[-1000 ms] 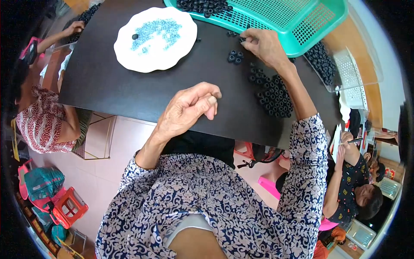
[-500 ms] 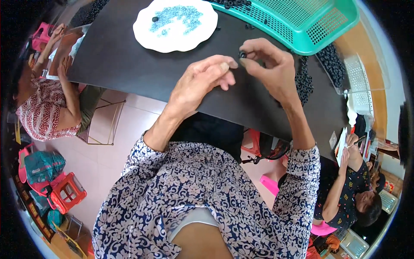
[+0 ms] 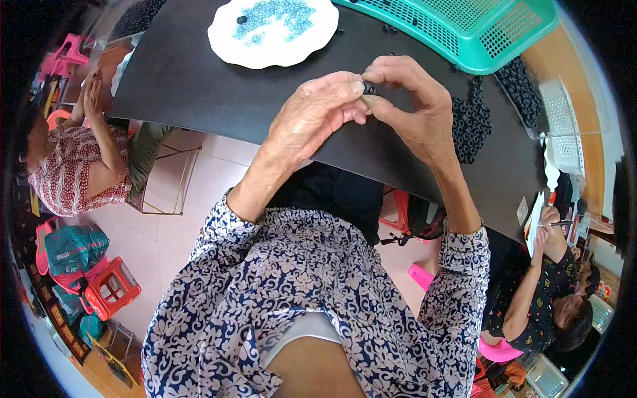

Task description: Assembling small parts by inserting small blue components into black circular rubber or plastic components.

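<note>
Over the black table, both my hands meet at one small black ring-shaped part [image 3: 369,88]. My right hand [image 3: 419,109] is closed in a pinch, its thumb and fingertips around the part. My left hand [image 3: 312,109] is closed too, its thumb and forefinger tips up against the part's left side; anything tiny between them is hidden. Beyond my left hand lies a white wavy-rimmed plate [image 3: 269,56] with many tiny blue pieces [image 3: 292,16] and a single black part [image 3: 241,20] on it. A loose heap of black ring-shaped parts [image 3: 471,126] spreads right of my right hand.
A green perforated basket [image 3: 458,56] stands at the far right. Beside it, a clear-walled container holds more black parts [image 3: 519,96], near a white perforated basket [image 3: 567,113]. One person [image 3: 79,169] sits at left; another [image 3: 537,292], holding a pen over paper, sits at right.
My hands have come together: the left fingertips now touch the black part in my right hand. The view has shifted slightly. At left, the other person's hands have come together.
</note>
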### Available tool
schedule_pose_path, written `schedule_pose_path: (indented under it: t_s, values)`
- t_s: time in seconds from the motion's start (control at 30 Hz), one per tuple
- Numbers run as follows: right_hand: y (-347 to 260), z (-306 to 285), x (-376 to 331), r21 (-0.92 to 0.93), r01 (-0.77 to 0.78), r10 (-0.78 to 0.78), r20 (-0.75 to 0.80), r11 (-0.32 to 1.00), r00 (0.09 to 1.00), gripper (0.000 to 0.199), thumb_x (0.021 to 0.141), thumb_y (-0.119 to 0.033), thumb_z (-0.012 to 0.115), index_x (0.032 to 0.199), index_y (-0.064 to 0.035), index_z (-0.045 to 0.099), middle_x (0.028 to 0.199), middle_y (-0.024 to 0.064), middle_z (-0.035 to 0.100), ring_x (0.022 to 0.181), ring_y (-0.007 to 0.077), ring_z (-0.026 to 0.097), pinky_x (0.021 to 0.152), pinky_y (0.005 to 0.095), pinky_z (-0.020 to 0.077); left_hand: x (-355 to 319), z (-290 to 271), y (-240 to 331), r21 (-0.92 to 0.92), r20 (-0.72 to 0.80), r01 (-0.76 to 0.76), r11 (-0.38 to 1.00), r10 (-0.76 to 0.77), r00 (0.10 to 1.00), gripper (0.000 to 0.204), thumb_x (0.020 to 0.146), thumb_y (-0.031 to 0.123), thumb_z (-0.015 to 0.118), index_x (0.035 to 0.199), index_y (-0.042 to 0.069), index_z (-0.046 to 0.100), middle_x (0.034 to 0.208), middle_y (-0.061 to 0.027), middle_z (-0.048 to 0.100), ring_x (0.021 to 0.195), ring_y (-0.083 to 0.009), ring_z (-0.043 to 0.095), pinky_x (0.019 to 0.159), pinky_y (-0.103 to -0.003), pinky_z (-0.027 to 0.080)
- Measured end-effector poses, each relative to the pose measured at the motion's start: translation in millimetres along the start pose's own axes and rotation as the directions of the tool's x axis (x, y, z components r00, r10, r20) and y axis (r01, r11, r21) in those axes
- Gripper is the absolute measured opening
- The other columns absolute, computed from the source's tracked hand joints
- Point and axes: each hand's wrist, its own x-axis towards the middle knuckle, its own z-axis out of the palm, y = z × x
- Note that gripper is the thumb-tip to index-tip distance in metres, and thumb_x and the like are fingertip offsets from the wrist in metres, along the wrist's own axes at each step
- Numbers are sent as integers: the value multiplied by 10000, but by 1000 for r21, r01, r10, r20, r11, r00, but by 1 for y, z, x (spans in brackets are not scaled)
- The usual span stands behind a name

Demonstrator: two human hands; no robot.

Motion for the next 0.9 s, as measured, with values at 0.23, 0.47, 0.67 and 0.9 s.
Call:
schedule_pose_path:
  t_s: [0.23,0.47,0.67,0.9]
  values:
    - [4,-4,-13,394,-200,202,37,897,979,219,790,22,695,1005,17,648,999,40,636,876,114,606,749,261,502,1,7,-5,-28,81,-31,999,34,996,266,986,216,529,1006,-36,610,854,-82,631,787,-149,599,762,-277,507]
    - [7,-6,-17,429,-158,164,22,890,986,214,792,38,688,1001,12,649,993,49,633,868,113,604,751,257,505,4,9,-12,140,60,-64,988,56,997,239,975,198,543,991,-30,610,863,-90,632,796,-163,601,776,-283,504]
    - [0,0,-16,140,-41,49,-58,989,997,237,748,-2,726,975,-16,661,995,44,652,902,118,601,782,271,490,1,8,-21,-204,168,13,979,22,985,214,959,164,550,1047,-27,593,929,-90,628,818,-174,607,791,-319,510]
    - [-13,11,-13,-75,99,-107,-108,992,988,264,713,-24,736,971,-47,680,980,65,659,876,177,626,740,287,503,-3,3,-25,-390,163,54,919,11,986,241,970,170,498,1101,-20,568,1000,-102,612,869,-195,602,821,-383,490]
